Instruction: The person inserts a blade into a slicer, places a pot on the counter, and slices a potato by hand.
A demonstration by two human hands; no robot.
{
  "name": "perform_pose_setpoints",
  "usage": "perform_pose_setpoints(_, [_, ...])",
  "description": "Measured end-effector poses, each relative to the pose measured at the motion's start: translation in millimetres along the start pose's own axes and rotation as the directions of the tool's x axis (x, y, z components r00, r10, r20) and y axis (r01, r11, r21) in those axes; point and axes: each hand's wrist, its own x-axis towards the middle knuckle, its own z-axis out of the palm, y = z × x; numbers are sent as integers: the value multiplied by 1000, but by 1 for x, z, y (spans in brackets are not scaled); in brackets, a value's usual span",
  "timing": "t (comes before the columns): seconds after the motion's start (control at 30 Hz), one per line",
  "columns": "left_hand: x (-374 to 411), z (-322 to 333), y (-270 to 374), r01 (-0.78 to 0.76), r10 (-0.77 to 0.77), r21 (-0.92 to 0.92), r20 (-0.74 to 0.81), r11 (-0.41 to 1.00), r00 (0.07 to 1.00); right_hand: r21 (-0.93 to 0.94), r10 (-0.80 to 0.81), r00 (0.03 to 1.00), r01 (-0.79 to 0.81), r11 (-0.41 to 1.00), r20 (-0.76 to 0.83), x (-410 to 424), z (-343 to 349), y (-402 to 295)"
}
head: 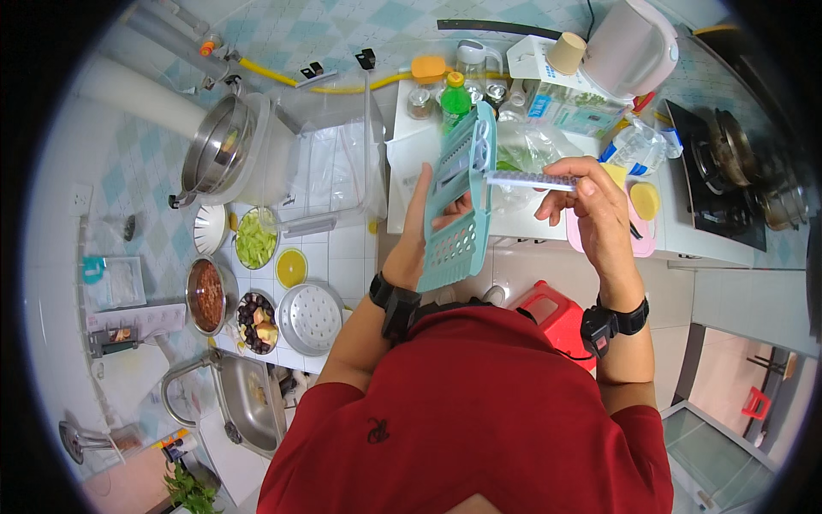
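Note:
A teal plastic mandoline slicer frame (457,212) stands tilted in my left hand (414,241), with the thumb on one side and fingers showing through its opening. My right hand (594,212) pinches a narrow white-and-grey blade insert (530,180) between thumb and fingers; its far end meets the edge of the frame. Other inserts sit in the upper part of the frame. Past my right hand, a pink cutting board (578,236) carries a cut yellow piece (644,200) and a dark-handled tool, partly hidden by the hand.
A green-capped-yellow bottle (454,103), jars and a plastic bag (533,144) stand on the counter ahead. A stove (713,186) lies right. Left are a clear bin (321,173), sliced green vegetable (255,239), a meat bowl (209,295) and a sink (247,398). A red stool (552,315) stands below.

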Motion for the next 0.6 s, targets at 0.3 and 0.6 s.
perform_pose_setpoints(0.3, [24, -29, -11, 172, -58, -314, 340, 934, 939, -281, -117, 987, 144, 949, 111, 18, -3, -22])
perform_pose_setpoints(0.6, [48, -52, -33, 293, -85, -507, 394, 810, 915, -349, -38, 997, 59, 935, 68, 36, 0, -29])
